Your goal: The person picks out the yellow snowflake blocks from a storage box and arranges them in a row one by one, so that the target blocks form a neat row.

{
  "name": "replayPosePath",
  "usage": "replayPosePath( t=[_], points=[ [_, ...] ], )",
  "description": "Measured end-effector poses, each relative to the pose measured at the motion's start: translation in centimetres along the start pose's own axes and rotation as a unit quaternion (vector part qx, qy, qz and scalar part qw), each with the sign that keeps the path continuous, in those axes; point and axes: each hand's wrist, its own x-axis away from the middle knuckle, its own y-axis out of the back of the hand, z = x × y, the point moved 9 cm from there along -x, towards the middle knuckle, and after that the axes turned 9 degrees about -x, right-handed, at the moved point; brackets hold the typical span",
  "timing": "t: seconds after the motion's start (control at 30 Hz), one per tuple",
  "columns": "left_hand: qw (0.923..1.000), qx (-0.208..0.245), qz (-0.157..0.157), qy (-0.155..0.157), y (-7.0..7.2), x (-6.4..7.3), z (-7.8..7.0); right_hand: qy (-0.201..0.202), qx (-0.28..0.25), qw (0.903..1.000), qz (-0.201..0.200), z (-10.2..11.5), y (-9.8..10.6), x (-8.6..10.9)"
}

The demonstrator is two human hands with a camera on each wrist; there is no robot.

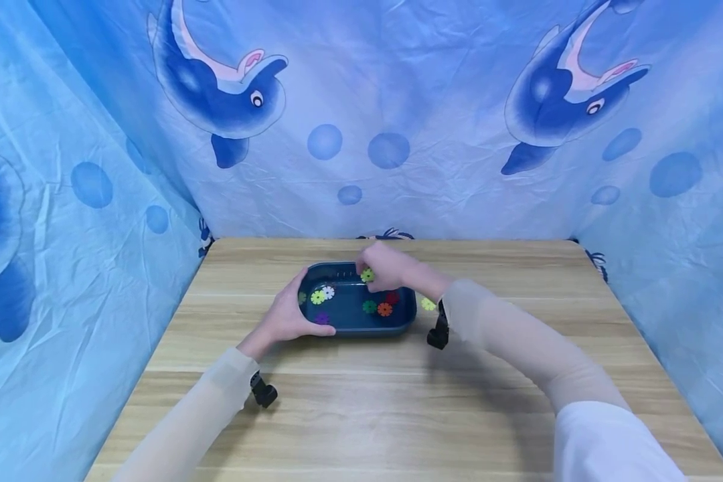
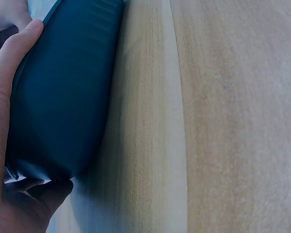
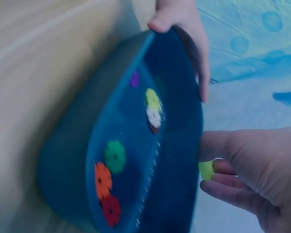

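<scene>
A dark teal plastic basin (image 1: 349, 331) holds several flower-shaped plastic discs. My left hand (image 1: 289, 313) grips its left end, thumb along the front rim and fingers round the side, as the left wrist view also shows. Over the back rim, my right hand (image 1: 385, 266) pinches a yellow-green flower-shaped disc (image 3: 206, 170) between thumb and fingers. Inside the basin, a green disc (image 3: 115, 157), an orange disc (image 3: 103, 180) and a red disc (image 3: 111, 210) lie towards the right. A yellow disc (image 1: 318, 297), a white disc (image 1: 328, 292) and a purple disc (image 1: 322, 318) lie towards the left.
Another pale yellow disc (image 1: 428, 304) lies on the wooden table (image 1: 361, 408), just right of the basin, below the right wrist. A blue cloth (image 1: 361, 100) printed with dolphins hangs behind the table and along both sides.
</scene>
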Motion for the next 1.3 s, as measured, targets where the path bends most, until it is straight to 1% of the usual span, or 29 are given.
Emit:
replayPosePath(
  t=[0.23, 0.4, 0.6, 0.73, 0.83, 1.03, 1.17, 1.3],
  points=[
    [1.0, -0.006, -0.001, 0.004, 0.1, 0.0, 0.3, -0.008, -0.004, 0.9996, -0.028, -2.0, 2.8, 1.8],
    [0.9999, -0.008, 0.001, 0.007, 0.0, -0.1, 0.4, -0.022, -0.007, 0.9987, -0.046, -3.8, 4.2, 3.5],
    [0.9999, -0.01, 0.002, 0.006, 0.0, -0.2, 0.3, -0.044, -0.022, 0.9963, -0.07, -6.6, 5.8, 5.9],
    [0.9999, -0.009, 0.003, 0.007, 0.1, -0.2, 0.3, -0.05, -0.015, 0.9948, -0.087, -8.3, 7.0, 7.5],
    [0.9999, -0.007, 0.003, 0.007, 0.1, -0.2, 0.2, -0.059, -0.011, 0.994, -0.091, -9.2, 7.8, 8.6],
    [0.9999, -0.005, 0.001, 0.009, 0.3, -0.1, 0.1, -0.088, -0.026, 0.9916, -0.091, -11.0, 8.1, 10.4],
    [0.9999, -0.009, 0.003, 0.01, 0.2, -0.1, 0.1, -0.099, -0.031, 0.9899, -0.098, -11.9, 8.0, 11.5],
    [0.9999, -0.011, 0.005, 0.01, 0.1, -0.2, 0.1, -0.107, -0.039, 0.9879, -0.106, -12.9, 8.0, 13.0]
  ],
)
